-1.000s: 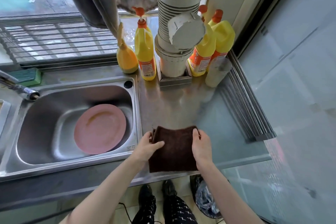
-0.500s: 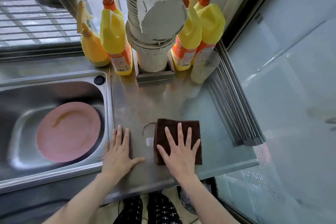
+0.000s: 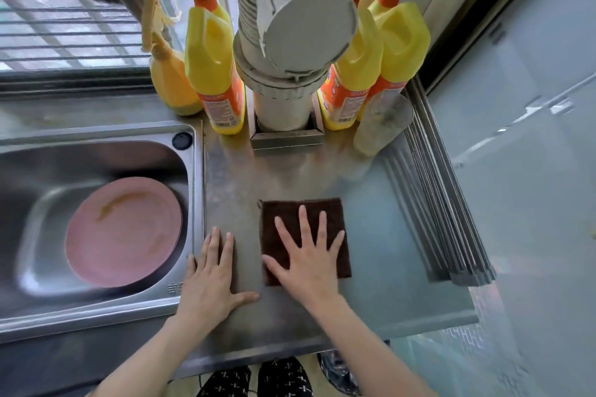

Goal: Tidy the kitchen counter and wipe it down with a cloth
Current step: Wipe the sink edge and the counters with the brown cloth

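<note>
Head view: the steel counter [image 3: 387, 235] lies bare between the sink [image 3: 196, 203] rim and its right edge. The brown cloth [image 3: 335, 213] lies flat mid-counter under the right hand [image 3: 309, 264], fingers spread. The left hand [image 3: 209, 287] presses flat, empty, beside the sink.

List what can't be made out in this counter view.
Head view only:
- Cloth middle: covered by the flat right hand.
- Counter under the cloth and under the left hand: hidden, so its cleanliness is unknown.
- Bottle label text: too small and blurred.
- Sink left part: cut off by the frame edge.
- Pipe top: cut off above.
</note>
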The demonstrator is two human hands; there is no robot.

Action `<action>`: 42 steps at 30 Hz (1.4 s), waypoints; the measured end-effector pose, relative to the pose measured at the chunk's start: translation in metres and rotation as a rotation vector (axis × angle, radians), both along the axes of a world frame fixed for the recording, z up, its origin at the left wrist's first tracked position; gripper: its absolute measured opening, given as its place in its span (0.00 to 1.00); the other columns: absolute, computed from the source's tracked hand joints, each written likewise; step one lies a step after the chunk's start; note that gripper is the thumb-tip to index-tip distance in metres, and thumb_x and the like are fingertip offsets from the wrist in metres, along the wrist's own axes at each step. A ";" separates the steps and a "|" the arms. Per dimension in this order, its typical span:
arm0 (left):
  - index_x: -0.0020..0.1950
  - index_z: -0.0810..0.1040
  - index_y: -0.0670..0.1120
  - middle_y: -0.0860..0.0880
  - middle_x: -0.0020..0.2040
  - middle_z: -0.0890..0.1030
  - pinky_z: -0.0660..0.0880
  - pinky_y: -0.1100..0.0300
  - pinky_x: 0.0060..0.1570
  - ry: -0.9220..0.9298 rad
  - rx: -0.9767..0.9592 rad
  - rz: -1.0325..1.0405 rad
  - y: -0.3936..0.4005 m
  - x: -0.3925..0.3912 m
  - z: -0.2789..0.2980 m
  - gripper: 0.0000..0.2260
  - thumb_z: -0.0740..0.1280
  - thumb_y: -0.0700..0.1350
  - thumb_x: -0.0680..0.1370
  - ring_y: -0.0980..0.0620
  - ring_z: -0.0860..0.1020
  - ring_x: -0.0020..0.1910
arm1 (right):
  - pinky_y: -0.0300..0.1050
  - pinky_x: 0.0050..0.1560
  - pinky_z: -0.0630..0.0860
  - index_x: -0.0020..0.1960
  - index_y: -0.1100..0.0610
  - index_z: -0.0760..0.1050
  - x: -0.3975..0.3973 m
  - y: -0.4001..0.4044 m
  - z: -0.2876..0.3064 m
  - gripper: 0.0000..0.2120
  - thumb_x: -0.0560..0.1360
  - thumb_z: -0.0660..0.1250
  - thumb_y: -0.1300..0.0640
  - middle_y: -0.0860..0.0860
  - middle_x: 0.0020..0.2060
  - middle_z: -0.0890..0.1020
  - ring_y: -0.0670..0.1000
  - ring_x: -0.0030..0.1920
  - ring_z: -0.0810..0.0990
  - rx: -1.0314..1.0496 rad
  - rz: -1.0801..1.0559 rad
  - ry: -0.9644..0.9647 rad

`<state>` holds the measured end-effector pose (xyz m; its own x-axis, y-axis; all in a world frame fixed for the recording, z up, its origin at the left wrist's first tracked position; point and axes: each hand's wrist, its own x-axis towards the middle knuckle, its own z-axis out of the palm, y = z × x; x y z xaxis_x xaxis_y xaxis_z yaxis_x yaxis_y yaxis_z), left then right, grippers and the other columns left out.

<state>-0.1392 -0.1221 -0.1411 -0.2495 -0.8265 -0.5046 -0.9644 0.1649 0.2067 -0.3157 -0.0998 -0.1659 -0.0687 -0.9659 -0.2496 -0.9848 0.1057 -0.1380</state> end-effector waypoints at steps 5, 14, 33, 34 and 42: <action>0.73 0.33 0.46 0.48 0.72 0.31 0.46 0.47 0.73 -0.004 -0.019 -0.013 0.000 0.002 -0.001 0.53 0.63 0.70 0.65 0.50 0.36 0.73 | 0.74 0.67 0.46 0.74 0.38 0.49 -0.092 -0.038 -0.005 0.33 0.72 0.51 0.31 0.50 0.77 0.47 0.62 0.75 0.45 0.002 -0.279 -0.002; 0.75 0.51 0.51 0.52 0.76 0.50 0.52 0.51 0.72 0.193 -0.164 0.193 0.002 0.044 -0.007 0.42 0.47 0.71 0.66 0.51 0.54 0.75 | 0.70 0.69 0.44 0.75 0.44 0.52 0.036 -0.056 -0.002 0.29 0.76 0.53 0.40 0.51 0.77 0.52 0.62 0.75 0.47 -0.073 -0.154 -0.108; 0.73 0.59 0.55 0.47 0.75 0.58 0.55 0.43 0.70 0.157 -0.143 0.281 0.039 0.078 -0.006 0.36 0.54 0.71 0.69 0.47 0.56 0.74 | 0.70 0.68 0.52 0.72 0.42 0.60 0.061 -0.019 -0.005 0.25 0.75 0.50 0.43 0.47 0.73 0.63 0.58 0.74 0.57 -0.052 0.344 -0.142; 0.73 0.59 0.55 0.47 0.76 0.57 0.55 0.43 0.70 0.155 -0.157 0.260 0.047 0.075 -0.005 0.38 0.50 0.72 0.67 0.46 0.55 0.74 | 0.72 0.65 0.56 0.71 0.41 0.60 0.048 -0.001 -0.006 0.26 0.73 0.53 0.42 0.47 0.73 0.65 0.58 0.73 0.60 -0.047 0.366 -0.096; 0.74 0.51 0.53 0.43 0.76 0.50 0.55 0.36 0.66 0.065 -0.132 0.266 0.099 0.056 -0.003 0.41 0.48 0.73 0.67 0.44 0.48 0.74 | 0.73 0.68 0.49 0.75 0.42 0.50 -0.074 0.093 0.004 0.30 0.75 0.47 0.35 0.52 0.77 0.51 0.62 0.75 0.47 0.081 -0.444 0.059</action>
<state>-0.0836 -0.0233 -0.1438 -0.0433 -0.9246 -0.3784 -0.9627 -0.0626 0.2632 -0.3894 -0.0069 -0.1622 -0.4886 -0.8169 -0.3063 -0.8473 0.5280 -0.0567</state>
